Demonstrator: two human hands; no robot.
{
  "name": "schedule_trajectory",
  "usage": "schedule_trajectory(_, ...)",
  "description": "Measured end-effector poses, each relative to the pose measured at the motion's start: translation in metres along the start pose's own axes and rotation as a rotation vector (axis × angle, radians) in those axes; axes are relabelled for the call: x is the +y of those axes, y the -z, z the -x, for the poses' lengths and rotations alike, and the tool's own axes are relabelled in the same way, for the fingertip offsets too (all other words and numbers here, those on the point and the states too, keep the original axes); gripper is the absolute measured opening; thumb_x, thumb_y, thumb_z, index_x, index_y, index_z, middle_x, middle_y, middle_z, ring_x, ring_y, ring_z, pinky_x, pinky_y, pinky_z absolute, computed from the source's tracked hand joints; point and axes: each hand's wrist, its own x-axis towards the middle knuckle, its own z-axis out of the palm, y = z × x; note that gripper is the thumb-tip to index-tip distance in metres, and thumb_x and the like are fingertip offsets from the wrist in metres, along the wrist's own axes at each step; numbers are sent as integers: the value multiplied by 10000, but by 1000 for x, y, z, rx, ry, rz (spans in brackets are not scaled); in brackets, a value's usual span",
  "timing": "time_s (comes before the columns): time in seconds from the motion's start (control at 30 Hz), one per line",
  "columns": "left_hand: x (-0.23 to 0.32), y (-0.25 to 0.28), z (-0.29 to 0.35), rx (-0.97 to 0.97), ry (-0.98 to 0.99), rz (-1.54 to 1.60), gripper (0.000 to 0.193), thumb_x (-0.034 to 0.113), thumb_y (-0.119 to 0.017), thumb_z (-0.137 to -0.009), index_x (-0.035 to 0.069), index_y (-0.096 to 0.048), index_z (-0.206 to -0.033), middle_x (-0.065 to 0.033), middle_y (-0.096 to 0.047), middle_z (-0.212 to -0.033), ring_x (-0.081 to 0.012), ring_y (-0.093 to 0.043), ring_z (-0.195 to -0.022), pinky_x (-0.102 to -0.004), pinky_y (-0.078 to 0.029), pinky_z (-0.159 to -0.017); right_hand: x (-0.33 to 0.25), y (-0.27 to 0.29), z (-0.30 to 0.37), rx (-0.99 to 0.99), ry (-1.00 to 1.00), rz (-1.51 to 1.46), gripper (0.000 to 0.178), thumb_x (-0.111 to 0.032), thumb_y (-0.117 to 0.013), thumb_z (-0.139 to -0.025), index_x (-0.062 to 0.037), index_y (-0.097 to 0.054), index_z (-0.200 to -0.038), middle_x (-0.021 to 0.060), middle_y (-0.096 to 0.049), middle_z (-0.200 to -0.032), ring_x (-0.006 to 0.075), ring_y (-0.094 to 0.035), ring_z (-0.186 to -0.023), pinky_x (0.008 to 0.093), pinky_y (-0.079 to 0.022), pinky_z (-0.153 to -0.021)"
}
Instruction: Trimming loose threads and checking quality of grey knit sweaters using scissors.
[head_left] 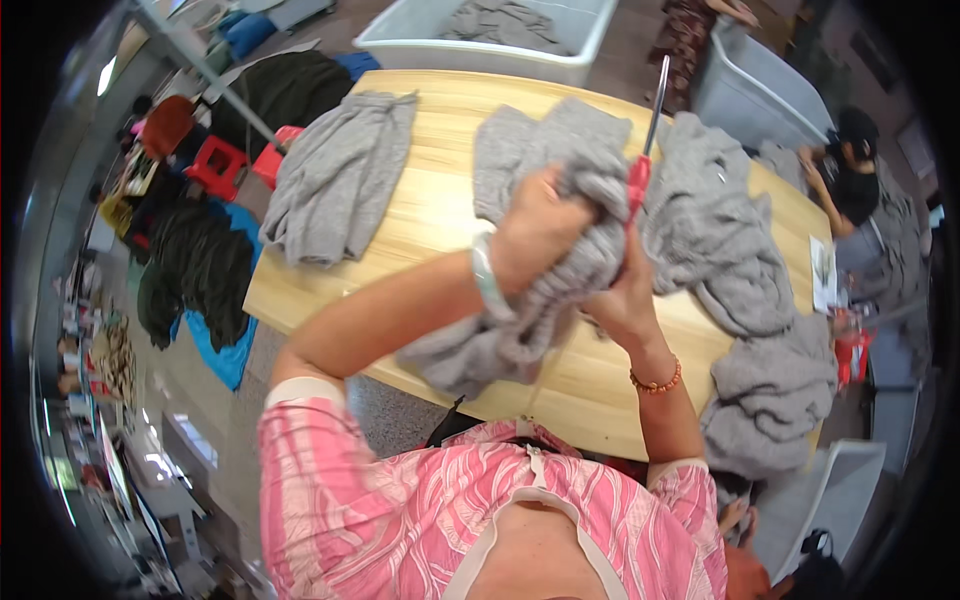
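Held gray knit garment [540,312] bunched in L hand [545,220], fingers curled firmly round the cloth, just above nr half of the wooden table [440,180]. Had R hand [627,290] just beside, to the right & a bit closer to the body, wrapped round the lower end of red-handled tool [639,182]. Couldn't tell, b/c of blur & overlap, re any cloth pinched in R hand too.

From L grip, let bulk of garment trail down-left twd the body & nr table edge: long axis diagonal, approx. upper right to lower left, crumpled, not flat. Had L hand nearer the top bunch, R hand along its right side.

Pointed tool away from body, metal tip up & slightly right in view, long axis at a slant to garment's. Had red handle right by top bunch; couldn't tell if touching. Had gray knit pile [715,215] near on right, folded gray piece [345,180] well apart on left.
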Motion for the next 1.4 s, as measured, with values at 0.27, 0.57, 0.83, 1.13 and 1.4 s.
schedule_trajectory(0.27, -8, 53, 82, -105, -159, -622, 1049, 257, -836, -674, 24, -181, -1460, -151, -401, -1369, -224, -400, -1275, -396, -311, -1079, 28, -14, 11, 20, -208, -96, 270, 8, -684, -764, -12, -662, -1032, -8, -666, -924, 61, -583, -808, 243, -497, -718)
schedule_trajectory(0.57, -2, 40, 111, -342, 326, -1089, 998, 382, -844, -606, 47, -344, -1401, -152, -318, -1456, -258, -313, -1341, -373, -239, -1128, -19, -63, 20, -408, -132, -155, 295, -7, -710, -763, 3, -654, -1053, 18, -667, -961, 101, -603, -879, 263, -493, -794)
schedule_trajectory(0.83, -18, 85, 144, -115, -241, -301, 768, 231, -714, -809, 77, -309, -1443, -107, -274, -1506, -211, -288, -1361, -365, -225, -1136, -54, -109, 12, -483, -30, 78, 490, -51, -712, -735, 10, -530, -1186, 104, -676, -952, 197, -652, -830, 313, -504, -738)
schedule_trajectory(1.13, -39, 128, 121, -208, -319, -189, 755, 261, -672, -871, 67, -253, -1469, -84, -271, -1510, -234, -254, -1377, -346, -102, -1161, -51, -141, -22, -242, 252, 542, 561, -142, -796, -645, -21, -545, -1132, 199, -621, -918, 407, -615, -810, 389, -491, -694)
schedule_trajectory(1.4, 17, 265, 160, 313, -157, 344, 252, 103, -492, -944, -21, -602, -1134, -114, -601, -1149, -238, -572, -1076, -371, -458, -979, 4, -119, -103, -329, -68, 172, 417, -82, -727, -777, -9, -574, -1157, 51, -682, -980, 41, -497, -623, 215, -423, -585)
